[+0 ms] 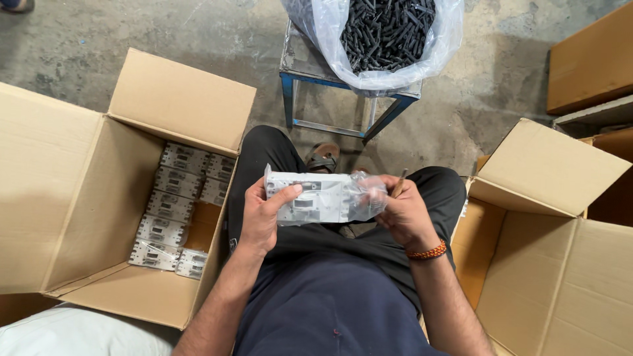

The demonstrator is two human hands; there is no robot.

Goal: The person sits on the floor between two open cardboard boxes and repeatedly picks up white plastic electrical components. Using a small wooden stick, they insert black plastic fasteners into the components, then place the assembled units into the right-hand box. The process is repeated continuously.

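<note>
One grey plastic unit (310, 198), half in a clear bag (366, 196), sits over the lap, clamped by left hand (264, 214) and right hand (405, 211); right fingertips hidden.

Soft even daylight, faint shadows, sharp focus, slight wide-angle stretch at edges.

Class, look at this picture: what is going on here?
A seated person holds a grey plastic part over their lap: the left hand grips one end, the right hand holds its clear wrapping. An open box on their left holds similar parts; a bag of black pieces sits on a stool ahead.
</note>
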